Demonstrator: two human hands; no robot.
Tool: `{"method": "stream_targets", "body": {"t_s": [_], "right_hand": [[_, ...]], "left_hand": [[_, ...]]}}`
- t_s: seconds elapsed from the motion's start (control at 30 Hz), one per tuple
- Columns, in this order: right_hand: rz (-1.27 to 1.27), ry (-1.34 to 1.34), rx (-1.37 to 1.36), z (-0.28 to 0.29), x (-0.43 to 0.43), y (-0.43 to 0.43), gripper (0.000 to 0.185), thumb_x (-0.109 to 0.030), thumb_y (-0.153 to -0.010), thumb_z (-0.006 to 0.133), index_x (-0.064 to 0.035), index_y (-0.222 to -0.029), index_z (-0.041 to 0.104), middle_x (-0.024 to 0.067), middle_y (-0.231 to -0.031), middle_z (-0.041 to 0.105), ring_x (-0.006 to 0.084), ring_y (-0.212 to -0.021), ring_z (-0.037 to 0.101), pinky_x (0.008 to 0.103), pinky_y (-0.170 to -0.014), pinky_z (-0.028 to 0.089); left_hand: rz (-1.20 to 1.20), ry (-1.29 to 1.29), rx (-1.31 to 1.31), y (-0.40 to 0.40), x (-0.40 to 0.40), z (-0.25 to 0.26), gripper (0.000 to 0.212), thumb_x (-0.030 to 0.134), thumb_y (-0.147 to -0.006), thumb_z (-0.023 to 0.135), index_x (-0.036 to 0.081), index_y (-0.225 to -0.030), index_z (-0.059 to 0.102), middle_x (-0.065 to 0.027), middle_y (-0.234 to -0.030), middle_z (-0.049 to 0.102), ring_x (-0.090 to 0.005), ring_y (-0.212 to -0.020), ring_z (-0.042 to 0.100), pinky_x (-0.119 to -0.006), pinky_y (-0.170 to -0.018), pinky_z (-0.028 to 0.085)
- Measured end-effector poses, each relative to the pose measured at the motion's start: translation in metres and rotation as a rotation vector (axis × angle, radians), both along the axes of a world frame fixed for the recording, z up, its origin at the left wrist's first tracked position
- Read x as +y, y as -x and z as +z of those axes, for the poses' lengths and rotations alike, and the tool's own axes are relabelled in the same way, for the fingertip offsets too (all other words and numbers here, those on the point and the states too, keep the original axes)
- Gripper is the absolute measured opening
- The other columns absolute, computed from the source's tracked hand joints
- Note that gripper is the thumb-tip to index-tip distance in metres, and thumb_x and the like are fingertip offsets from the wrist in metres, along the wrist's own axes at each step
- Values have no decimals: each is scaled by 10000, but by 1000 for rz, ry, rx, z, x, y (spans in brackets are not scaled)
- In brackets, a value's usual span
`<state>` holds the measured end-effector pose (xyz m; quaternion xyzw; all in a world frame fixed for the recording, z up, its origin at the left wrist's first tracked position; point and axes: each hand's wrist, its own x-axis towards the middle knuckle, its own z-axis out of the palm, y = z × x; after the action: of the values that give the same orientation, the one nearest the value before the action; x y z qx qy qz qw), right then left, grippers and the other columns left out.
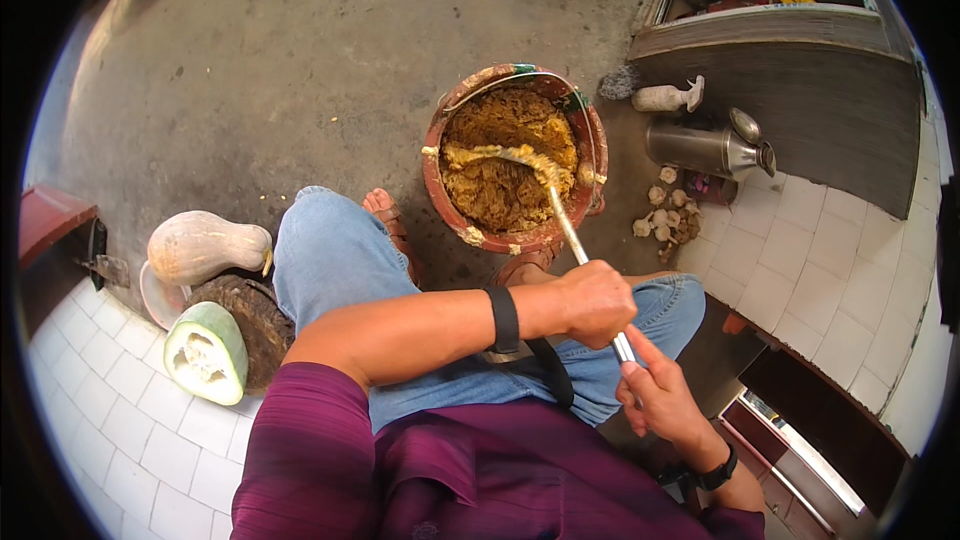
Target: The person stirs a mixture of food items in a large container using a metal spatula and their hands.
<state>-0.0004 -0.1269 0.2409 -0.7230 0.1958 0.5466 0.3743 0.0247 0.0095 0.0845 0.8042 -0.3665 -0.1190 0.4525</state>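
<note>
A red plastic bucket [487,238] with a raised wire handle stands on the floor before me, holding a thick yellow-brown mash [495,199]. The curved head of a long metal utensil lies in the mash and is coated with it; its shaft [571,236] slants up towards me. My left hand [598,304] is closed around the upper shaft, its arm crossing my lap. Lower and to the right, my right hand [651,382] grips the end of the handle with thumb and fingers. Its other fingers are loosely curled. Yellow smears mark the bucket's rim.
On the left, a pumpkin [208,246] and a cut green gourd [206,354] lie by a round wooden block [259,322]. On the right are a spray bottle [664,98], a metal flask [690,146], garlic bulbs [660,217] and a wooden cabinet [810,97].
</note>
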Motion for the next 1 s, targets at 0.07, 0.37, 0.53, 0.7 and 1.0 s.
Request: {"method": "stream_targets", "body": {"t_s": [0.07, 0.37, 0.53, 0.7, 1.0], "right_hand": [[-36, -16, -40, -1, 1, -5, 551, -151, -1028, 384, -94, -1538, 182, 48, -615, 483, 112, -369, 423, 257, -361, 390], [51, -5, 43, -120, 21, -61, 523, -192, -1025, 404, -152, -1519, 238, 22, -553, 446, 128, -360, 422, 275, -327, 382], [328, 51, -73, -89, -4, -12, 537, -186, -1016, 416, -118, -1514, 228, 39, -554, 486, 157, -395, 505, 303, -350, 428], [275, 52, -30, -25, -4, -6, 569, -147, -1011, 426, -89, -1528, 198, 18, -585, 482, 127, -389, 464, 276, -395, 429], [35, 12, -161, -49, 21, -19, 539, -142, -1025, 395, -79, -1526, 207, 20, -546, 437, 115, -355, 434, 263, -351, 373]], "left_hand": [[20, 6, -73, -15, 0, 2, 94, 165, -611, 664, 77, -617, 698, -143, -673, 683, -318, -671, 692, -409, -601, 548], [105, -209, -6, -56, 12, -102, 162, 265, -581, 706, 105, -603, 697, -145, -648, 665, -331, -668, 678, -423, -594, 533], [89, -99, -51, -1, -12, -78, 137, 225, -540, 695, 92, -567, 678, -136, -625, 661, -321, -620, 676, -432, -576, 534], [67, -36, 17, 9, -14, -25, 116, 205, -572, 687, 89, -580, 685, -126, -626, 669, -298, -625, 686, -407, -561, 537], [32, 6, -200, -49, 13, -45, 142, 232, -539, 697, 96, -564, 667, -127, -572, 630, -324, -567, 651, -425, -531, 511]]}}
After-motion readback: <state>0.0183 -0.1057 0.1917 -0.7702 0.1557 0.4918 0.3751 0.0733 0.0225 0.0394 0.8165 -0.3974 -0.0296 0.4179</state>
